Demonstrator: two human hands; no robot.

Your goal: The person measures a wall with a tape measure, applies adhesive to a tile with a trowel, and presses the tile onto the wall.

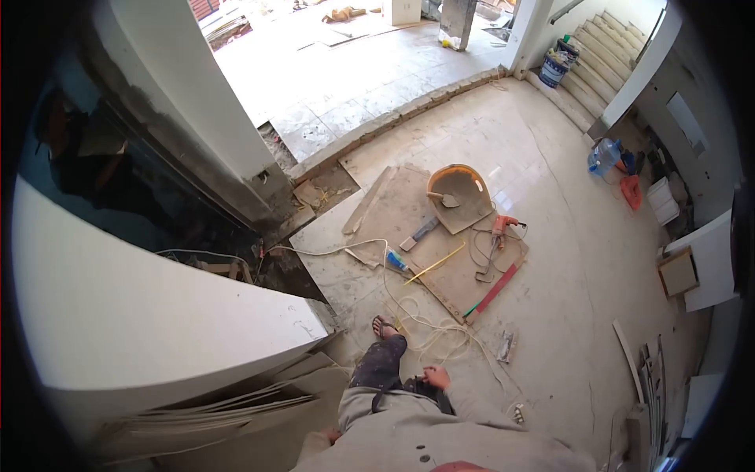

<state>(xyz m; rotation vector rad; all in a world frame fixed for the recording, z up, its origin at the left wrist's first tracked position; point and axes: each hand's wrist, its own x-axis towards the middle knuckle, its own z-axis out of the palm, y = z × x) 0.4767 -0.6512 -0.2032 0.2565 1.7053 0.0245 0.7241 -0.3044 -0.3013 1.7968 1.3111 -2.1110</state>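
Note:
My right hand (436, 377) is in front of my body, beside a dark item (429, 393) at my thigh. Its fingers look curled; what they hold, if anything, is too small to make out. Only a little of my left hand (330, 434) shows beside my grey top, its fingers mostly hidden. Ahead on the floor lies a dusty board (401, 204). On it are a bucket-like scoop (464, 193) with a trowel (448, 200), an orange power mixer (503, 228), a yellow strip (436, 263) and a red level-like bar (497, 293).
A pale cable (425, 322) coils across the floor near my sandalled foot (384, 326). A pit (291, 275) opens at the left beside the wall. Stacked sheets (212, 409) lie at the lower left. Stairs (590, 71), a blue bucket (554, 67) and a water bottle (604, 156) are far right.

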